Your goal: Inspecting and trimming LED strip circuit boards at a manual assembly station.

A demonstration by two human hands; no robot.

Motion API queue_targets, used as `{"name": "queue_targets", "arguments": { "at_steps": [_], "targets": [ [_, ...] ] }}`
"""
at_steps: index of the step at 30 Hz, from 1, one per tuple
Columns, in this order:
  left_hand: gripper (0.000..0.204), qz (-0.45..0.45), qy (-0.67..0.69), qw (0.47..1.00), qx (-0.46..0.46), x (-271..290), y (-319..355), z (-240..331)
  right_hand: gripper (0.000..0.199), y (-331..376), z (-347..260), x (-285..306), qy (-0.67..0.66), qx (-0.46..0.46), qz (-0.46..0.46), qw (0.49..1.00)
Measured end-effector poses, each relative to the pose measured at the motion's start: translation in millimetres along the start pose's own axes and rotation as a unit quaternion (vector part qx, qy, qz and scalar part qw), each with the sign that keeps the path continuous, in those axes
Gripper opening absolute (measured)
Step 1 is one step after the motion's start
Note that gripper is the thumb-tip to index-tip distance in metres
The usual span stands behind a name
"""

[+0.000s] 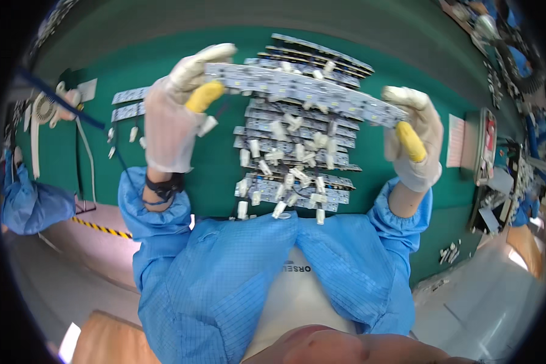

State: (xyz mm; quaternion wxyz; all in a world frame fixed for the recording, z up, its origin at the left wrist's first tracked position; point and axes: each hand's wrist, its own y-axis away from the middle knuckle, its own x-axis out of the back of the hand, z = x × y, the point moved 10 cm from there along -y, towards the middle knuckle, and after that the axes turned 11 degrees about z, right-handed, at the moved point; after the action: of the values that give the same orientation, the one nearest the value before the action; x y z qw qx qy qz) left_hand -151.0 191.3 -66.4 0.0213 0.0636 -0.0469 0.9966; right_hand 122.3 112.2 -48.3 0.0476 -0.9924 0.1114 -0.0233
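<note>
A long, narrow LED circuit board (303,88) is held up across the front of me, above the bench. My left hand (179,103), in a white glove with a yellow thumb tip, pinches its left end. At the right end, my right hand (415,133) grips it between a yellow-tipped thumb and the fingers. The board tilts slightly down to the right. Under it, several similar board strips (297,124) lie stacked in rows on the green mat. Small white connectors (300,151) on short wires spread over those rows. The raised board partly hides the rows behind it.
Two short board pieces (127,112) lie left of my left hand, with loose connectors below them. A small white fan (45,108) stands at the far left. On the right are a white paper (455,141) and a tray (484,142). Another person's blue sleeve (39,203) shows at left.
</note>
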Motion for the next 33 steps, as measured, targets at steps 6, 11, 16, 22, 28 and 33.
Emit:
{"name": "queue_targets", "arguments": {
  "at_steps": [6, 11, 16, 22, 28, 33],
  "targets": [
    [0.036, -0.019, -0.104, 0.994, 0.017, -7.4, -8.9, -3.9, 0.073, 2.3, -13.9, -23.4, -0.063, -0.035, -0.056, 0.996],
    [0.045, -0.025, 0.012, 0.994, -0.107, -7.4, 0.1, 12.3, 0.038, -11.9, -0.1, 2.2, 0.043, 0.015, 0.024, 0.999],
    [0.055, -0.119, 0.086, 0.986, -0.073, -24.1, 8.4, 1.7, 0.043, -14.6, 16.0, 5.4, 0.087, -0.022, 0.053, 0.995],
    [0.047, -0.051, -0.091, 0.976, -0.19, -15.0, 8.3, 8.3, 0.042, -9.4, 27.7, 17.4, 0.113, -0.061, 0.007, 0.992],
    [0.033, 0.033, -0.16, 0.974, -0.156, 1.9, -9.4, -9.6, 0.041, -2.1, 7.9, -2.6, 0.023, 0.046, -0.029, 0.998],
    [0.04, 0.002, -0.112, 0.984, -0.135, -12.0, -4.6, 11.9, 0.041, -14.5, 8.5, 0.0, 0.095, 0.04, -0.025, 0.994]
  ]
}}
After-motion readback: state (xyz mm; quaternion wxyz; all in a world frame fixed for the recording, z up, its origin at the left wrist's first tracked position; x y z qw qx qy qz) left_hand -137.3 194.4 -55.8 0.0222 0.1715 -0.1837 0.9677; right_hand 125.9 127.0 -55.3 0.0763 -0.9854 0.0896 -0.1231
